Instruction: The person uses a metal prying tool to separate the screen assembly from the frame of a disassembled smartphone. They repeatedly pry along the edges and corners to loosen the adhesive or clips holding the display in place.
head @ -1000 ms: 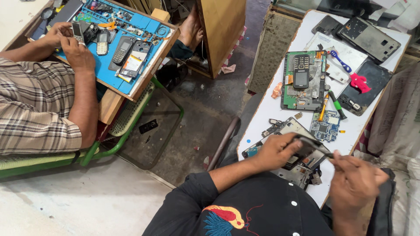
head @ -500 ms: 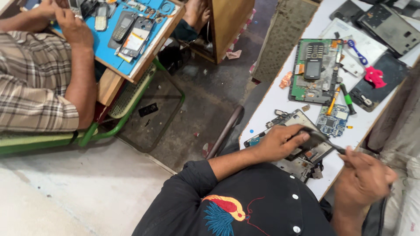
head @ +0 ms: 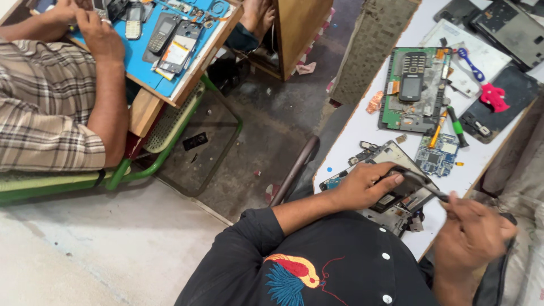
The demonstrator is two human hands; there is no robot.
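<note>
My left hand (head: 362, 184) rests on an opened phone (head: 399, 195) lying at the near edge of the white table (head: 362, 122), fingers pressing its frame down. My right hand (head: 473, 232) is closed on a thin dark tool (head: 422, 182). The tool's tip reaches over the phone, close to my left fingertips. More loose phone parts (head: 396, 218) lie under the phone, partly hidden by my hands.
On the table lie a green circuit board (head: 396, 110) with a keypad phone (head: 412, 78), a small blue board (head: 435, 158), an orange screwdriver (head: 437, 131) and dark covers (head: 510, 28). At left, a person in a plaid shirt (head: 45, 107) works over a blue mat (head: 144, 71) with several phones.
The view has shifted, so the table sits further right and lower. My left hand stays on the opened phone; my right hand has moved slightly down and right with the tool.
</note>
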